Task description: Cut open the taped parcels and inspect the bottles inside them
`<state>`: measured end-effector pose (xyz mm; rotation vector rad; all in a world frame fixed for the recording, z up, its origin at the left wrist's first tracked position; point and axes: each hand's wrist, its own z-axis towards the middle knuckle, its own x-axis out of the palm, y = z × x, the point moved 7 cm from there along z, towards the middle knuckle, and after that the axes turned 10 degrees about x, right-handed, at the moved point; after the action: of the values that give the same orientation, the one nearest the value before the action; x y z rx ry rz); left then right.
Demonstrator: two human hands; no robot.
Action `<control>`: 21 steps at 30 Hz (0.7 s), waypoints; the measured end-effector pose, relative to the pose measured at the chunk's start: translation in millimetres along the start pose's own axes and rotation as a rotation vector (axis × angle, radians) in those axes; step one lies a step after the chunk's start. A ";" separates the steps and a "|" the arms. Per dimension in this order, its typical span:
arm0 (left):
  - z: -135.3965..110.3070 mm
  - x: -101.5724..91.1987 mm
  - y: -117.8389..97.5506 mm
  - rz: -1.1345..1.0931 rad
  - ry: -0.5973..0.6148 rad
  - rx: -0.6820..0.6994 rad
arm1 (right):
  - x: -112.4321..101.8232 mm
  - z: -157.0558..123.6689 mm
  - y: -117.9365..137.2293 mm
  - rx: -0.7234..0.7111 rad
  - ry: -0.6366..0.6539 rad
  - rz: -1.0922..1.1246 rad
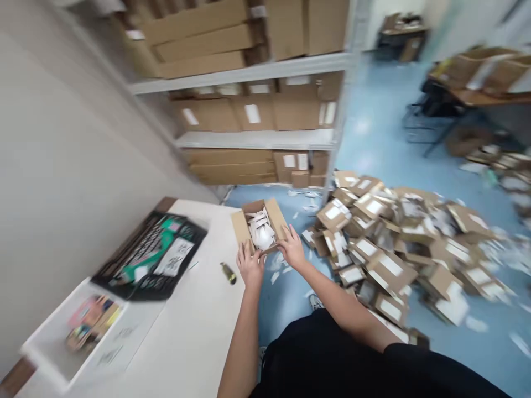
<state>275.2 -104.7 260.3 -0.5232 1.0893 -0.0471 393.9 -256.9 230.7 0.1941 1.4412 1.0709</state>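
A small open cardboard box (274, 215) is in front of me at the table's right edge, its side flaps folded outward. White paper strips and scraps (261, 228) lie inside it. My left hand (251, 267) grips the near left corner of the box, fingers bent over the edge. At the near right corner, my right hand (293, 249) holds the wall with its fingers over the rim. A small dark object with yellow-green parts (228, 273) rests on the white table, left of my left hand; blur hides its kind.
The white table (203, 326) carries a black crate (145, 290) and a white bin (53, 354). Ahead stands a shelf rack (257, 139) full of cardboard boxes. To my right, a large heap of opened boxes (390, 265) and paper scraps covers the blue floor (373, 127).
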 end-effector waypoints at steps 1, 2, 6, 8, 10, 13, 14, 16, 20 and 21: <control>19.3 24.1 -28.4 -0.025 0.044 0.065 | -26.3 1.1 -31.1 0.062 -0.050 -0.009; 36.5 48.0 -57.6 -0.052 0.089 0.130 | -52.3 0.7 -61.1 0.121 -0.103 -0.018; 89.7 131.5 -180.5 -0.174 0.243 0.378 | -152.7 -8.9 -162.3 0.310 -0.318 -0.044; 111.9 162.5 -245.5 -0.237 0.287 0.482 | -203.2 -13.7 -201.5 0.384 -0.414 -0.054; 131.8 184.7 -312.1 -0.300 0.299 0.569 | -257.3 -18.5 -235.0 0.466 -0.532 -0.075; 152.2 198.5 -400.5 -0.401 0.257 0.655 | -337.6 -30.3 -272.1 0.579 -0.743 -0.104; 154.6 199.8 -423.5 -0.439 0.255 0.687 | -359.5 -35.0 -279.9 0.598 -0.801 -0.105; 154.1 200.1 -453.3 -0.498 0.260 0.737 | -390.0 -43.7 -287.7 0.608 -0.884 -0.097; 147.2 204.7 -447.6 -0.527 0.305 0.746 | -392.3 -46.1 -276.4 0.539 -0.901 -0.103; 147.2 206.6 -436.4 -0.526 0.318 0.729 | -383.6 -42.0 -269.9 0.514 -0.885 -0.105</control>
<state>592.9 -491.2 327.2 -0.1234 1.1236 -0.9792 569.0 -687.8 304.1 0.8371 0.8599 0.3950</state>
